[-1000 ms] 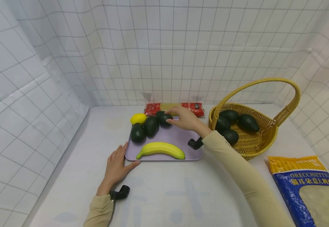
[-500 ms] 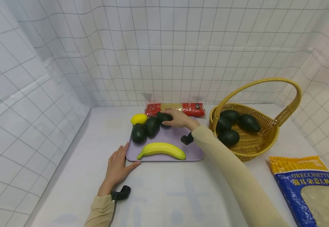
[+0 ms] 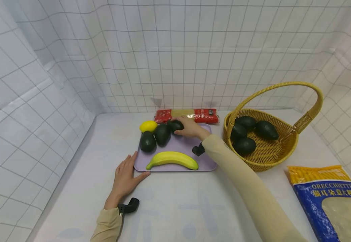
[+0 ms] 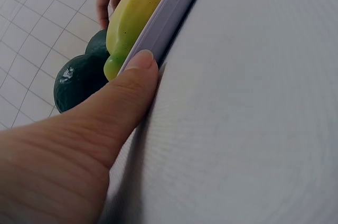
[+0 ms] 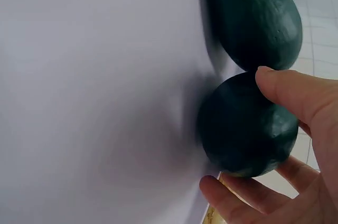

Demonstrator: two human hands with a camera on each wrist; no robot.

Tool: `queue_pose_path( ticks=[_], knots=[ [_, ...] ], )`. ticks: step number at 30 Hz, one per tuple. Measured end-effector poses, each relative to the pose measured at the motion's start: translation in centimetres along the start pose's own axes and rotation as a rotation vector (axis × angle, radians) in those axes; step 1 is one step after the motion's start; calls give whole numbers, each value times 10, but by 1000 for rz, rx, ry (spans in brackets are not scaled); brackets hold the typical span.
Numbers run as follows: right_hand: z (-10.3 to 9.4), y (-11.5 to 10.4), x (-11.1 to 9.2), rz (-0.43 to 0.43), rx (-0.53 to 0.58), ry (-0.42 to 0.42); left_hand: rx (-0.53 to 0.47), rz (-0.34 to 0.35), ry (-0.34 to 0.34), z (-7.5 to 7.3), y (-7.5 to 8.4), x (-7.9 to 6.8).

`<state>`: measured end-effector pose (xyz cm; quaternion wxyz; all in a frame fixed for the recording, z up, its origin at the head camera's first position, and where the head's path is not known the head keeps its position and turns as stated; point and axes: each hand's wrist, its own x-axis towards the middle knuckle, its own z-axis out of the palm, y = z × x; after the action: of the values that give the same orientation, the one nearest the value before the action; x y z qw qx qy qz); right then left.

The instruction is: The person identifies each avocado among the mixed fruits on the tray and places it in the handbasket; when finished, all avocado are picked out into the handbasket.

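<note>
My right hand grips a dark green avocado at the back of the lilac tray, thumb on one side and fingers on the other. A second avocado lies right beside it, and another avocado sits farther left. At the tray's front left corner my left hand lies with its fingers spread, its thumb against the tray's side wall. Close by that thumb, a yellow banana with green ends lies along the front of the tray. A lemon rests at the back left corner.
Right of the tray stands a wicker basket with a tall handle, holding several avocados. Behind the tray lies a red pasta packet. A blue and yellow orecchiette bag is at the right. White gridded curtains enclose the table.
My right hand has moved left over the tray, and its fingers have come round the rear avocado. The left hand has stayed at the tray corner.
</note>
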<state>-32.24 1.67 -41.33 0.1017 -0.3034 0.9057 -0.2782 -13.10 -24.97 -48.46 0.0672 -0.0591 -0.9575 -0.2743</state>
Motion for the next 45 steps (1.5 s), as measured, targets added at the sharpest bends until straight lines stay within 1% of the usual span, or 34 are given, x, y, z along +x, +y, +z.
queue_pose_path(
  ticks=[5, 12, 19, 22, 26, 29, 32, 40, 45],
  knots=[
    [-1, 1, -2, -2, 0, -12, 6, -2, -2, -1, -1, 0],
    [-7, 7, -10, -33, 67, -7, 8, -2, -7, -3, 0, 2],
    [-7, 11, -23, -8, 130, -16, 12, -6, -12, -5, -1, 2],
    [-7, 9, -28, -14, 108, -26, 13, -2, -8, -6, -1, 2],
    [-6, 5, -33, -68, 34, -43, 12, -3, -8, -6, -2, 1],
    [-5, 4, -36, -97, -3, -40, 8, -5, -8, -6, -2, 1],
    [-3, 6, -41, -94, 1, -28, 2, -8, -10, -4, -2, 2],
    [2, 15, -54, -51, 88, 13, 2, -12, -18, -1, 1, 2],
    [2, 16, -58, -49, 78, 10, 4, -21, -24, -1, 2, 1]
  ],
)
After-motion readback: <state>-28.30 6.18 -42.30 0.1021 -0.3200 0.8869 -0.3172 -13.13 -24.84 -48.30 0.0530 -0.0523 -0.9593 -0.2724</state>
